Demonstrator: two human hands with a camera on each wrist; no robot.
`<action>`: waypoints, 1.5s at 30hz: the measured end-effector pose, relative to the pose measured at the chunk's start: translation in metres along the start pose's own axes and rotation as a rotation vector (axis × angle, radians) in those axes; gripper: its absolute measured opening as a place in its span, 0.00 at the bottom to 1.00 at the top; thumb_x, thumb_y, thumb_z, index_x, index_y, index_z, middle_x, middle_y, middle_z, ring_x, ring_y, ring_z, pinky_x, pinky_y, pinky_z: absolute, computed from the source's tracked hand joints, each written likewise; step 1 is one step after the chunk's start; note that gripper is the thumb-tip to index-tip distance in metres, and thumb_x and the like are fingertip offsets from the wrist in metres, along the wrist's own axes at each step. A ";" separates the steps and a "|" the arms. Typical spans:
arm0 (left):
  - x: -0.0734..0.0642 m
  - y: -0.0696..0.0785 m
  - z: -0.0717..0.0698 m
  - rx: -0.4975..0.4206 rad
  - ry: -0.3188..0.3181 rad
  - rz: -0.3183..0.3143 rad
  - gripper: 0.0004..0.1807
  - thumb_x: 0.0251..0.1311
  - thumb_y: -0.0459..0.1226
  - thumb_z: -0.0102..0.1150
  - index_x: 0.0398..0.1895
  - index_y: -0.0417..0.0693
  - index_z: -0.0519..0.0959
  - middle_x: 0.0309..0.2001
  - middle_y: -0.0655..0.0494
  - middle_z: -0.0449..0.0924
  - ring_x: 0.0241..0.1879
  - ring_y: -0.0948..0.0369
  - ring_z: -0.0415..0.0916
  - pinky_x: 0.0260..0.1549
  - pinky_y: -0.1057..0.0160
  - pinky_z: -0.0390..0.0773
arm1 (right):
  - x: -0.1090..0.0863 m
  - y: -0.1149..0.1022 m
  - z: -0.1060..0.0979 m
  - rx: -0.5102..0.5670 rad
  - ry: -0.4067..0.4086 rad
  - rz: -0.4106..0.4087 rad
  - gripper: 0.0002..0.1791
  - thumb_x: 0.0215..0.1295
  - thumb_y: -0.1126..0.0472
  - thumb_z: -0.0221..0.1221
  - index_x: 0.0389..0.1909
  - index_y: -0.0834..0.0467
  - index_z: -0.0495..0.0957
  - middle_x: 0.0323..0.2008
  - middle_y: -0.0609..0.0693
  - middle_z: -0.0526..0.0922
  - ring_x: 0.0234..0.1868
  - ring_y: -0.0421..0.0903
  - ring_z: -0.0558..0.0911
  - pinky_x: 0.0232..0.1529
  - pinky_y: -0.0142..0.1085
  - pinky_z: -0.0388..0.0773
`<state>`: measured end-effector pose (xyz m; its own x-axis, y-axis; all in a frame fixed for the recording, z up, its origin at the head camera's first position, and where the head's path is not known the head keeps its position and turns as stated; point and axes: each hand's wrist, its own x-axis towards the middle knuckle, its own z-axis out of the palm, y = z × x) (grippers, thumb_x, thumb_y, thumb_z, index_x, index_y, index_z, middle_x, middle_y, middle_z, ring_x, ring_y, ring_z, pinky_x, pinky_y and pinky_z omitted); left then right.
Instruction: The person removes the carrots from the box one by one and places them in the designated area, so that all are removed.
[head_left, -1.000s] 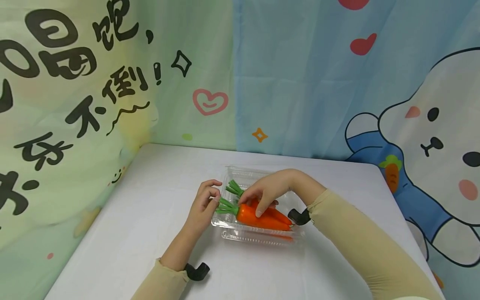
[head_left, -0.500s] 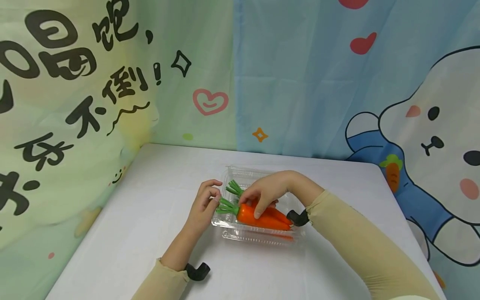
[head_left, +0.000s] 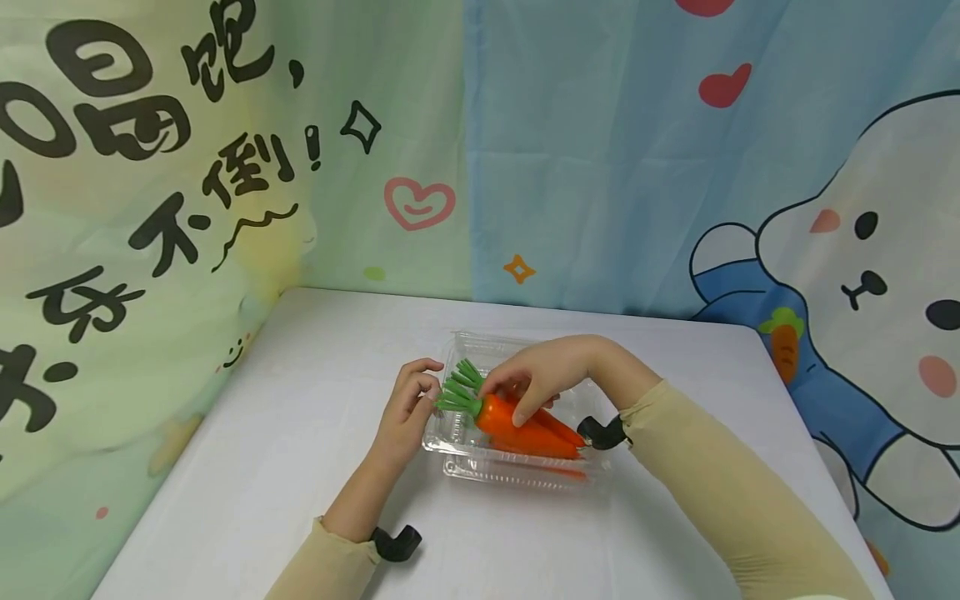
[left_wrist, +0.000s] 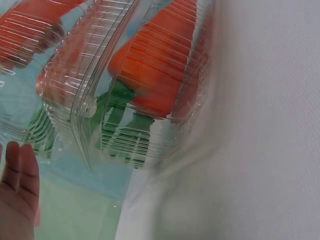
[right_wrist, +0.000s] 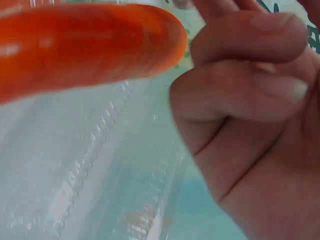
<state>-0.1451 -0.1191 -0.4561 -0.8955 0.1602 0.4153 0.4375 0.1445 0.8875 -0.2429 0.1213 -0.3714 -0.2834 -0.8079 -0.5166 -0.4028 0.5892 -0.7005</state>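
Note:
A carrot (head_left: 517, 432) with green stalks lies slanted over a clear plastic container (head_left: 450, 440), beside a second carrot (head_left: 561, 423). My right hand (head_left: 547, 375) reaches over from behind and pinches the front carrot near its thick end. In the right wrist view, an orange carrot (right_wrist: 90, 45) passes left of the curled fingers (right_wrist: 240, 90). My left hand (head_left: 411, 408) is at the container's left side, its fingertips right at the rim and stalk tips. The left wrist view shows its fingers (left_wrist: 20, 170) fairly straight. Orange and green show through the ribbed plastic (left_wrist: 140, 90).
A lower clear rim (head_left: 510, 477) juts out below the container's front, with orange showing through. White cloth (head_left: 337, 350) covers the table. A printed curtain (head_left: 585, 167) hangs behind it. Each wrist carries a black camera mount (head_left: 397, 543).
The right hand has shifted the front carrot's stalk end slightly up and right, closer to the other stalks. More orange shows beneath it. The left hand has hardly moved.

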 end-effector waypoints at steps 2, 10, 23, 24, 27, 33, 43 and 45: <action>0.000 -0.001 0.000 -0.023 -0.004 -0.004 0.05 0.64 0.22 0.45 0.33 0.37 0.69 0.60 0.36 0.66 0.52 0.56 0.70 0.37 0.69 0.75 | -0.005 0.000 -0.002 0.020 0.018 -0.014 0.25 0.62 0.50 0.66 0.60 0.36 0.73 0.51 0.41 0.79 0.26 0.42 0.74 0.26 0.32 0.74; -0.001 -0.003 -0.001 -0.069 -0.003 0.001 0.04 0.65 0.26 0.49 0.34 0.30 0.68 0.61 0.36 0.65 0.52 0.57 0.69 0.38 0.71 0.76 | -0.028 0.005 -0.011 0.163 0.130 -0.090 0.26 0.64 0.56 0.64 0.63 0.43 0.73 0.42 0.50 0.82 0.24 0.44 0.72 0.26 0.32 0.74; -0.001 -0.001 0.000 -0.043 -0.003 -0.016 0.02 0.64 0.24 0.47 0.34 0.33 0.69 0.61 0.36 0.65 0.55 0.40 0.67 0.37 0.71 0.76 | -0.072 0.024 -0.017 0.376 0.453 -0.132 0.30 0.70 0.59 0.58 0.71 0.59 0.64 0.45 0.56 0.77 0.32 0.45 0.74 0.36 0.39 0.77; -0.001 -0.001 0.000 -0.043 -0.003 -0.017 0.02 0.64 0.24 0.47 0.33 0.33 0.69 0.61 0.36 0.65 0.55 0.39 0.67 0.37 0.71 0.75 | -0.074 0.026 -0.016 0.381 0.475 -0.139 0.29 0.70 0.60 0.57 0.70 0.59 0.64 0.46 0.56 0.77 0.32 0.46 0.74 0.37 0.40 0.77; -0.001 -0.001 -0.001 -0.044 -0.003 -0.010 0.02 0.65 0.24 0.47 0.34 0.33 0.69 0.61 0.34 0.65 0.54 0.36 0.67 0.38 0.71 0.75 | -0.080 0.033 -0.016 0.382 0.522 -0.159 0.26 0.71 0.62 0.56 0.68 0.60 0.66 0.47 0.56 0.77 0.32 0.46 0.74 0.37 0.42 0.78; -0.001 0.000 -0.002 -0.043 0.003 -0.017 0.02 0.63 0.22 0.47 0.34 0.34 0.69 0.61 0.32 0.64 0.56 0.36 0.67 0.39 0.71 0.75 | -0.093 0.046 -0.010 0.386 0.593 -0.124 0.27 0.71 0.60 0.56 0.68 0.60 0.66 0.47 0.54 0.78 0.33 0.47 0.75 0.37 0.40 0.77; -0.001 0.000 0.000 -0.050 -0.001 -0.008 0.02 0.62 0.22 0.48 0.34 0.34 0.69 0.60 0.32 0.65 0.56 0.35 0.66 0.39 0.71 0.75 | -0.115 0.083 0.015 0.378 0.805 0.103 0.33 0.69 0.48 0.59 0.71 0.53 0.64 0.54 0.57 0.77 0.42 0.51 0.76 0.45 0.40 0.75; -0.001 0.000 0.001 -0.045 -0.001 -0.005 0.02 0.62 0.22 0.47 0.34 0.34 0.69 0.60 0.32 0.65 0.56 0.35 0.66 0.39 0.71 0.75 | -0.117 0.093 0.021 0.386 0.833 0.144 0.33 0.68 0.46 0.59 0.71 0.53 0.65 0.55 0.57 0.77 0.44 0.51 0.77 0.44 0.40 0.75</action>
<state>-0.1441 -0.1188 -0.4570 -0.8974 0.1606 0.4110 0.4292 0.1016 0.8975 -0.2288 0.2704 -0.3865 -0.9019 -0.3850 -0.1958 -0.0399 0.5256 -0.8498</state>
